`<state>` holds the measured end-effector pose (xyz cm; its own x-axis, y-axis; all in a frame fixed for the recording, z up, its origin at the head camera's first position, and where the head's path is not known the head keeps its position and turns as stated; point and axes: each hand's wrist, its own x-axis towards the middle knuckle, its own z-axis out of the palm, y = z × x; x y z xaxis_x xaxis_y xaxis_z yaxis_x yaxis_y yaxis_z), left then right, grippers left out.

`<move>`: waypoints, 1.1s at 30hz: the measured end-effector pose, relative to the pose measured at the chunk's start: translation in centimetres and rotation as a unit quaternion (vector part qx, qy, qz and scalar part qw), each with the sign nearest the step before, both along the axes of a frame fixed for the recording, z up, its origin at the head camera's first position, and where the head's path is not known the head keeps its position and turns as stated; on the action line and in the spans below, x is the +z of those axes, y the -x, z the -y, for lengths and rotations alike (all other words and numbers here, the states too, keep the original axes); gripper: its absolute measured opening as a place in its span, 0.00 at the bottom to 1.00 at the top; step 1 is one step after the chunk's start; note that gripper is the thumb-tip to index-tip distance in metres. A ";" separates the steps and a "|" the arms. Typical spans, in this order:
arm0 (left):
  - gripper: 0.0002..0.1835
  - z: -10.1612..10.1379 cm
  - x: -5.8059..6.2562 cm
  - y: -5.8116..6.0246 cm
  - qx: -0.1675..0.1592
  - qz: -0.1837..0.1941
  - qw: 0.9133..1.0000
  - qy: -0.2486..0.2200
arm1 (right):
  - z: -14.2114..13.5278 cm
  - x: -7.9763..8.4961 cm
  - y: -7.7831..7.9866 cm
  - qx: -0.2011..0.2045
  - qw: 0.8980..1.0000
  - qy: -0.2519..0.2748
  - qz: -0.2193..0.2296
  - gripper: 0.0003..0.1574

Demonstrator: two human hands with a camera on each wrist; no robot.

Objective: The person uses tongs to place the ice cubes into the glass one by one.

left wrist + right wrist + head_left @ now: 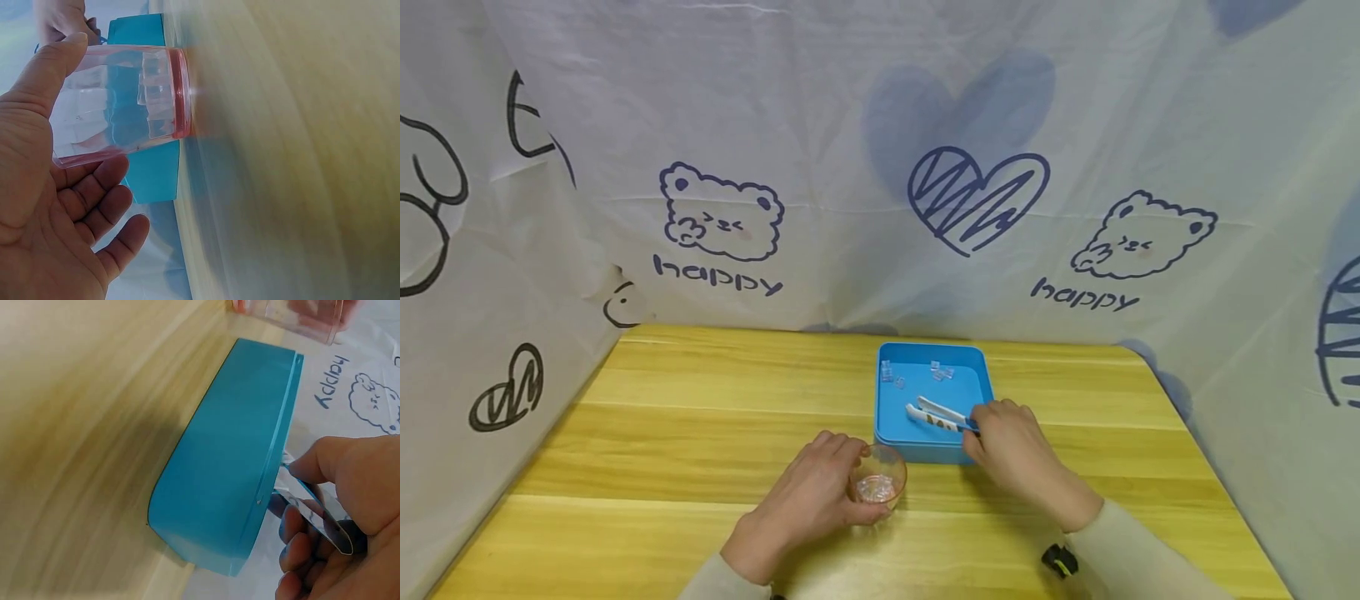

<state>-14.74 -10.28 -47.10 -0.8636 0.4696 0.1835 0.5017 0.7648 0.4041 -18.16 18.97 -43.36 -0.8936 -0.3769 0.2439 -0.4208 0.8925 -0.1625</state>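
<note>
My left hand holds a clear, pink-tinted plastic cup between thumb and fingers. It stands upright on the table, and clear cubes lie at its bottom. To its right, my right hand pinches a pair of tongs with white, patterned tips and a bent metal-looking back. Those tips are slightly apart and reach over the inside of a shallow blue box. Inside the box, small clear cubes sit in two groups, one by the left wall and one toward the back.
The wood-grain table lies under everything. A white cloth with printed hearts, bears and the word "happy" hangs behind it and along both sides. A small black object shows beside the right sleeve.
</note>
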 end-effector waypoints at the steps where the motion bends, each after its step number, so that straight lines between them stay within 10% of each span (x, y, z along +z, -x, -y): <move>1: 0.39 0.0 0.0 0.0 0.000 0.002 1.000 0.000 | 0.1 0.0 0.2 0.001 1.000 -0.004 0.002 0.24; 21: 0.39 0.0 0.1 0.0 0.000 0.003 1.000 -0.002 | 1.9 -0.4 5.8 0.013 0.999 -0.044 0.010 0.21; 33: 0.38 -0.1 0.1 0.0 0.000 -0.002 1.000 -0.004 | 1.8 -0.3 5.5 0.029 0.999 -0.045 -0.012 0.21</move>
<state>-14.71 -10.23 -46.98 -0.8632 0.4677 0.1903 0.5029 0.7623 0.4074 -23.63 17.13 -43.68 -0.8639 -0.4493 0.2275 -0.4751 0.8769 -0.0724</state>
